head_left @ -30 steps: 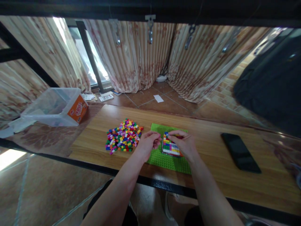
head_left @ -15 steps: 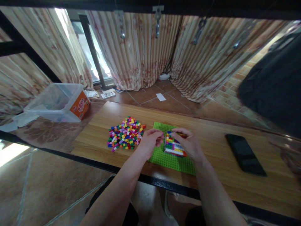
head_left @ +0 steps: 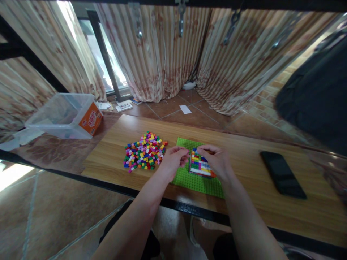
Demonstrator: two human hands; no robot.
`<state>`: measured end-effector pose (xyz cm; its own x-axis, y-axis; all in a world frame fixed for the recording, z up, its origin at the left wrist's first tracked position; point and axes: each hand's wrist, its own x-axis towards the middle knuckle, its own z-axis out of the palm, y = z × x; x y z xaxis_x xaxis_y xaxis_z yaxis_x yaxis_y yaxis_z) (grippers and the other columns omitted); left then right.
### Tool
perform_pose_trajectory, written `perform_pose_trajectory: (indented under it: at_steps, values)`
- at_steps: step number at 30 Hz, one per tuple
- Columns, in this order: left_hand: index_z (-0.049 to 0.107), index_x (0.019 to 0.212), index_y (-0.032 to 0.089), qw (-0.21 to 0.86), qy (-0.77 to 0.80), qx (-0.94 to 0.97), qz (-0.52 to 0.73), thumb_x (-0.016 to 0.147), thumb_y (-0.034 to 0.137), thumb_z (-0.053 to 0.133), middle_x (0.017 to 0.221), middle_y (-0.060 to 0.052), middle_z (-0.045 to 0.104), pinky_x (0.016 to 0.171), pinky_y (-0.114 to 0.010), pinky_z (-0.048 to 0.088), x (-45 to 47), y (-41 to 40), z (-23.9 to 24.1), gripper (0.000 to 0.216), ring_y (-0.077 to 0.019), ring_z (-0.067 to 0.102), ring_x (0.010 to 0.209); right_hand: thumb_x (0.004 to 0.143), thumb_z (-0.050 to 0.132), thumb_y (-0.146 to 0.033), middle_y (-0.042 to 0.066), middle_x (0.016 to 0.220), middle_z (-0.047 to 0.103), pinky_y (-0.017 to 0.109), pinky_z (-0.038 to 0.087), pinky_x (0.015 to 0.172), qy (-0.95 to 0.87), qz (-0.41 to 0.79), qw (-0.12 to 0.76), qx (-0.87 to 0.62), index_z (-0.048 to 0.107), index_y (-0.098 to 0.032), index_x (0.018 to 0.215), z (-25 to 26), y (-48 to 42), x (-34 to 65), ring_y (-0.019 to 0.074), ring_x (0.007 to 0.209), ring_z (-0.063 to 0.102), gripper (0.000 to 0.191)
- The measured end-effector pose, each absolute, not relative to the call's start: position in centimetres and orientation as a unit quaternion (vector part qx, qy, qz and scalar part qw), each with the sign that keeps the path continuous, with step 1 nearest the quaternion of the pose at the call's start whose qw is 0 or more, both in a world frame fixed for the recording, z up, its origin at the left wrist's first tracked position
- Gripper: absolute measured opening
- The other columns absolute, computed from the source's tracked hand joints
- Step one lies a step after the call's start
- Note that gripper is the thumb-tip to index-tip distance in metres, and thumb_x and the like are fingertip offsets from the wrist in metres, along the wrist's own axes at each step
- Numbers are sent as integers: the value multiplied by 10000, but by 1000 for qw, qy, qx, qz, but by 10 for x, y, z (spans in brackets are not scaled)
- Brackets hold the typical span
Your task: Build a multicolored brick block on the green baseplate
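Note:
A green studded baseplate lies on the wooden table, bearing a low block built of multicoloured toy bricks. Over the plate's left side is my left hand, its thumb and fingers pinched together; whatever they hold is too small or hidden to name. My right hand is bent over the right part of the brick block, thumb and index finger closed together near its top edge. Its other fingers are partly hidden, and I cannot make out a brick in it. Left of the plate spreads a pile of loose toy bricks.
A black phone lies on the table at the right. Beyond the table's left end stands a clear plastic bin with an orange label. Striped curtains hang behind, and a dark cloth-like shape is at the right.
The whole view has shifted slightly, so the scene sits a little higher. My right thumb and fingers have moved slightly at the block's top edge; my left hand stays pinched in place.

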<state>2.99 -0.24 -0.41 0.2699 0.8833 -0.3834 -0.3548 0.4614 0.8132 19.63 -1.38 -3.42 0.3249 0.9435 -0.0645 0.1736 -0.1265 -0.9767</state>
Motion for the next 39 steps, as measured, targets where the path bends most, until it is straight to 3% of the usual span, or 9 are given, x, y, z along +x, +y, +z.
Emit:
perform_pose_trajectory:
  at_steps: [16, 21, 25, 32, 39]
  values:
    - [650, 738, 120, 758, 421, 300, 398, 704, 186, 709, 650, -22, 644, 454, -176, 288, 30, -5, -7, 95, -56, 502, 486, 671, 755, -461, 27, 718, 747, 288, 477, 592, -469, 362, 479, -648, 782, -211, 795, -39, -13, 198, 156, 602, 627, 280]
    - [661, 753, 118, 771, 409, 284, 397, 684, 228, 759, 676, -21, 641, 476, -173, 291, 27, -3, -5, 164, -49, 498, 502, 784, 673, -475, 43, 884, 764, 356, 531, 785, -511, 283, 502, -638, 775, -237, 860, -32, -19, 198, 207, 819, 688, 269]
    - [648, 738, 119, 784, 384, 291, 391, 673, 269, 779, 677, -13, 615, 460, -169, 254, 26, -3, -3, 209, -42, 477, 498, 856, 624, -404, 53, 1022, 731, 390, 492, 946, -595, 197, 518, -582, 768, -260, 916, -19, -25, 193, 214, 1009, 658, 212]
    - [598, 701, 128, 827, 290, 323, 357, 654, 358, 828, 608, 44, 484, 431, -183, 143, 26, -6, 1, 328, -13, 339, 448, 924, 563, -386, 57, 1121, 692, 404, 469, 1000, -658, 242, 478, -530, 770, -302, 989, -8, -35, 184, 212, 1088, 635, 233]
    - [587, 708, 135, 841, 255, 319, 355, 661, 423, 834, 590, 55, 449, 425, -183, 127, 29, -9, 1, 382, -13, 298, 445, 888, 631, -340, 41, 1126, 690, 388, 485, 967, -631, 282, 517, -505, 769, -303, 937, -3, -43, 182, 210, 1091, 633, 151]
